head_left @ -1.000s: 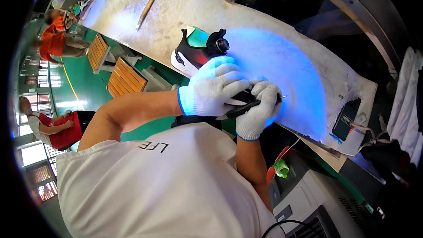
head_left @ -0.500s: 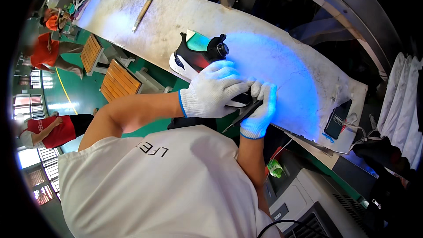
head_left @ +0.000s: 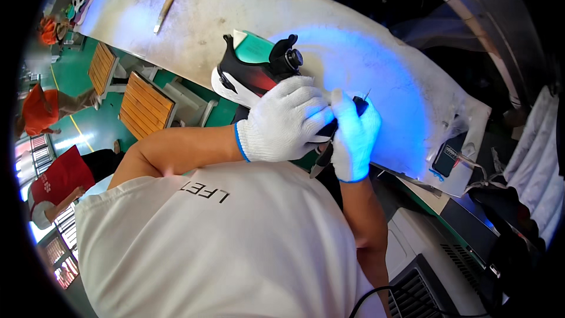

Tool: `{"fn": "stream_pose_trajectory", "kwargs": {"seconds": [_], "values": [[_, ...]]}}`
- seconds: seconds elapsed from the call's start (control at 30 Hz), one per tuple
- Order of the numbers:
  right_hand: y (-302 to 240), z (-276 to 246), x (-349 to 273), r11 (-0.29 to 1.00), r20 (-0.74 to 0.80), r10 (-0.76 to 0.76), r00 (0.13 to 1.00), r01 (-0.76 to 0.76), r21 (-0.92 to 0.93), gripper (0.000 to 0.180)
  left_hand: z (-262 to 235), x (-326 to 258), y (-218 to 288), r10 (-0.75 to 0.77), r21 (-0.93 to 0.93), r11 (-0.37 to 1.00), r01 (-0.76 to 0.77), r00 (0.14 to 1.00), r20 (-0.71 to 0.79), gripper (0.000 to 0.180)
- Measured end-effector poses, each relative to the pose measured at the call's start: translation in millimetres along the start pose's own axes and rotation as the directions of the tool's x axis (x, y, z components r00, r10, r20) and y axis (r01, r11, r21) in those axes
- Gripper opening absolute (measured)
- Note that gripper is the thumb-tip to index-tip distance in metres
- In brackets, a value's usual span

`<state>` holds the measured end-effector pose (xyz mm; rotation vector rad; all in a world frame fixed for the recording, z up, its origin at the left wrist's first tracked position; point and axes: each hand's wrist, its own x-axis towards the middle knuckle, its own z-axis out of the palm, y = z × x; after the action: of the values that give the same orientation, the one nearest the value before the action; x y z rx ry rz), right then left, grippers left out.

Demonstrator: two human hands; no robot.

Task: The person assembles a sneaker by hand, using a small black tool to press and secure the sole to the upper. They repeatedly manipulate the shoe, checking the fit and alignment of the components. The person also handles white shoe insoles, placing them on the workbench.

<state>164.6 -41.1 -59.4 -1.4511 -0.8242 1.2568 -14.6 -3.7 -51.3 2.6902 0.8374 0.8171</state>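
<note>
A black, white and red shoe (head_left: 235, 82) is tilted above the bench, with a teal shoe last (head_left: 254, 49) in its opening and a black round knob-like part at its heel or collar. My left hand (head_left: 285, 121), in a white knit glove with blue trim, is closed around the shoe's near part and hides much of it. Beside it my gloved right hand (head_left: 357, 132) grips a dark slim tool (head_left: 360, 105). A thin needle-like tip sticks out above that fist, and a flat blade-like end (head_left: 319, 164) shows below it. Whether these belong to one tool I cannot tell.
A wooden-handled tool (head_left: 169, 5) lies on the long pale workbench (head_left: 235, 0), lit blue in places. At its right end is a dark phone-like object (head_left: 448, 156). Wooden-topped stools (head_left: 146, 106) stand left. Two people (head_left: 53, 182) are beyond; a grey machine (head_left: 412, 247) stands lower right.
The shoe and my left hand have shifted slightly left. My right hand has turned, so the tool's dark upper end and thin tip now point up above the fist.
</note>
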Motion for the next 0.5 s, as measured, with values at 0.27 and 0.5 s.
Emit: {"fn": "stream_pose_trajectory", "kwargs": {"seconds": [0.27,0.5], "values": [[-12,22,-7,0.984,-0.205,0.06,0.977,-0.023,0.179,0.028,-5,4,-2,0.015,-0.008,1.0,-0.015,0.998,0.057,0.056],[-7,-1,35,0.873,0.079,0.323,0.943,-0.329,0.361,0.024,-4,13,-11,0.033,-0.067,0.997,-0.037,0.998,-0.058,0.039]]}}
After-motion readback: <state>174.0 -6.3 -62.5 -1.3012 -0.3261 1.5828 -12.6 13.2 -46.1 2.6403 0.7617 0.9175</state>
